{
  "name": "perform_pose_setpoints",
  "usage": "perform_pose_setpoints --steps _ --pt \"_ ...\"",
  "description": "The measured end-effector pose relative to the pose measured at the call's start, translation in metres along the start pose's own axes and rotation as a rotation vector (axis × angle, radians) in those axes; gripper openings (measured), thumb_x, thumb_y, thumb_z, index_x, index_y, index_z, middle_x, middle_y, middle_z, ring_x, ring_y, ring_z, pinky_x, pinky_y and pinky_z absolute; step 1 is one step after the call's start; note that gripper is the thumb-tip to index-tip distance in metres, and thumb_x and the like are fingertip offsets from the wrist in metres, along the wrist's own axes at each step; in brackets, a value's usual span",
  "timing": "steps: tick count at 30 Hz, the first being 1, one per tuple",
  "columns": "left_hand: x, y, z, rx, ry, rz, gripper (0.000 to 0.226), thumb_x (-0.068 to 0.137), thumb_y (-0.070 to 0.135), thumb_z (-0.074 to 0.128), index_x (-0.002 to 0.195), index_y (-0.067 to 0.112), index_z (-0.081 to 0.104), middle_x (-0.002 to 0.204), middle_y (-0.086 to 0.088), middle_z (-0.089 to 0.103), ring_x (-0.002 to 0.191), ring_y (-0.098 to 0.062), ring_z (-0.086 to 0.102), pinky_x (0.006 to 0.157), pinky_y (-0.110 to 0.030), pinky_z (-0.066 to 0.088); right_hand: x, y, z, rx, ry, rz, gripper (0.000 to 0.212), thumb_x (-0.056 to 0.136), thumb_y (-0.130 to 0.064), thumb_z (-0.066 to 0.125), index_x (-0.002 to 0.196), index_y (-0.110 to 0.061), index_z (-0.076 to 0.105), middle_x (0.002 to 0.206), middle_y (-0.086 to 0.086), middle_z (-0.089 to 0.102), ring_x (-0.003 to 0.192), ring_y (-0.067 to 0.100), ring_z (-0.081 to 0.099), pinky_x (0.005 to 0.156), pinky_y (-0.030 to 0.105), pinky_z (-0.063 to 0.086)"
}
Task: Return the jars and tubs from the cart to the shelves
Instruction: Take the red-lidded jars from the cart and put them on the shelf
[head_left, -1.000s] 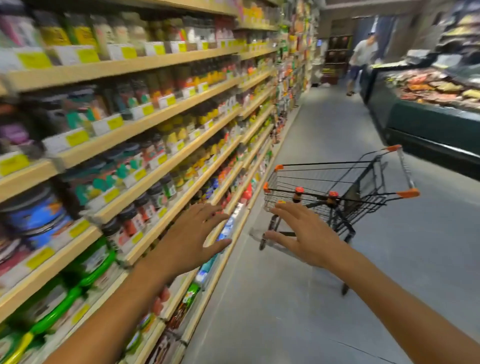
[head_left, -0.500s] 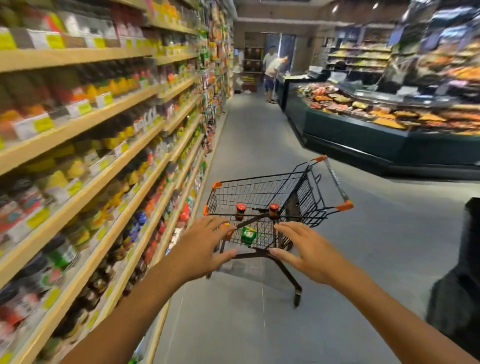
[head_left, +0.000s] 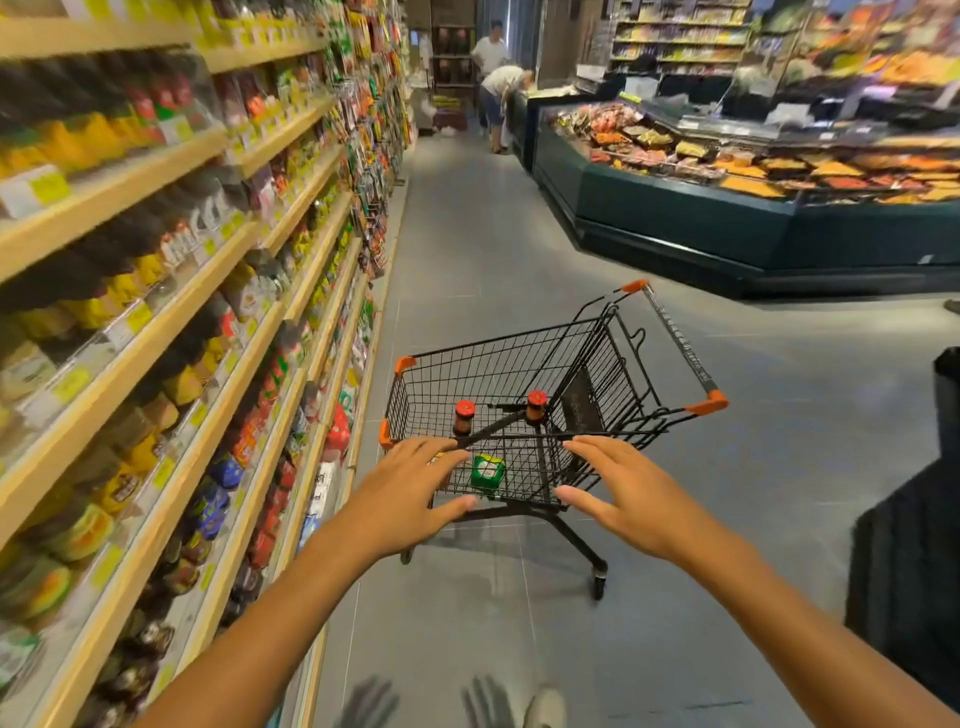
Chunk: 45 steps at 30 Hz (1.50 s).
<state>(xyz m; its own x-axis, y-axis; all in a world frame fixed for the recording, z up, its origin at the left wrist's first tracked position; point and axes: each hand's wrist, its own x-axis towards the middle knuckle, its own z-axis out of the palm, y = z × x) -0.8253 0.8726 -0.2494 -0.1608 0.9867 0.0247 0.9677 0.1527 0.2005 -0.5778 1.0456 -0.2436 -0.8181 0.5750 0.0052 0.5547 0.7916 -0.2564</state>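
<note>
A small black wire cart (head_left: 498, 364) with orange corners stands in the aisle just ahead of me. Inside it are two dark jars with red lids, one on the left (head_left: 464, 417) and one on the right (head_left: 536, 405), plus a green-lidded tub (head_left: 487, 472) lying low in the basket. My left hand (head_left: 410, 491) hovers open over the cart's near left corner. My right hand (head_left: 623, 491) is spread open over its near right side. Neither hand holds anything. Wooden shelves (head_left: 171, 306) full of jars and bottles run along my left.
A dark green deli counter (head_left: 701, 218) with trays of food fills the right side. Two people (head_left: 496, 83) stand far down the aisle. A dark bulky shape (head_left: 914, 545) sits at my right edge. Grey tiled floor stretches ahead.
My view has swung from the shelves toward the aisle and cart. Both hands have come forward over the cart's near end, and the cart looks closer and more centred.
</note>
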Motion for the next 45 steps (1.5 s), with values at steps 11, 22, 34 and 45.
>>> perform_pose_setpoints --steps 11,22,34,45 --pt "0.188 -0.054 0.014 0.057 -0.095 0.014 0.077 0.089 0.072 0.026 0.148 0.026 0.04 0.153 0.001 0.041 0.142 -0.019 0.034 0.118 -0.036 0.027 0.168 0.11 0.017 -0.002 -0.005 -0.024 0.079 0.093 -0.075 0.03 0.156 -0.028 0.032 0.161 -0.006 0.033 0.149 0.013 0.027 0.122 0.031 0.019" --pt "0.326 -0.108 0.058 -0.091 -0.198 -0.009 0.088 0.084 0.084 0.02 0.146 0.026 0.044 0.151 0.002 0.044 0.141 -0.017 0.038 0.116 -0.044 0.035 0.29 0.186 0.046 0.118 -0.087 0.04 0.078 0.093 -0.074 0.032 0.157 -0.03 0.028 0.162 -0.006 0.031 0.15 0.012 0.025 0.12 0.03 0.021" --pt "0.439 -0.224 0.159 -0.372 -0.365 -0.124 0.067 0.09 0.061 0.058 0.146 0.029 0.042 0.146 0.006 0.048 0.132 -0.011 0.041 0.11 -0.041 0.041 0.398 0.23 0.111 0.302 -0.116 0.277 0.069 0.094 -0.064 0.048 0.152 -0.027 0.04 0.155 -0.004 0.042 0.145 0.012 0.034 0.118 0.033 0.032" --pt "0.525 -0.322 0.254 -0.63 -0.488 -0.425 0.075 0.089 0.024 0.074 0.151 0.012 0.033 0.137 0.006 0.038 0.13 -0.013 0.036 0.107 -0.029 0.03 0.494 0.276 0.221 0.475 -0.258 0.546 0.074 0.092 -0.058 0.056 0.155 -0.028 0.031 0.161 0.002 0.034 0.149 0.02 0.028 0.119 0.041 0.031"
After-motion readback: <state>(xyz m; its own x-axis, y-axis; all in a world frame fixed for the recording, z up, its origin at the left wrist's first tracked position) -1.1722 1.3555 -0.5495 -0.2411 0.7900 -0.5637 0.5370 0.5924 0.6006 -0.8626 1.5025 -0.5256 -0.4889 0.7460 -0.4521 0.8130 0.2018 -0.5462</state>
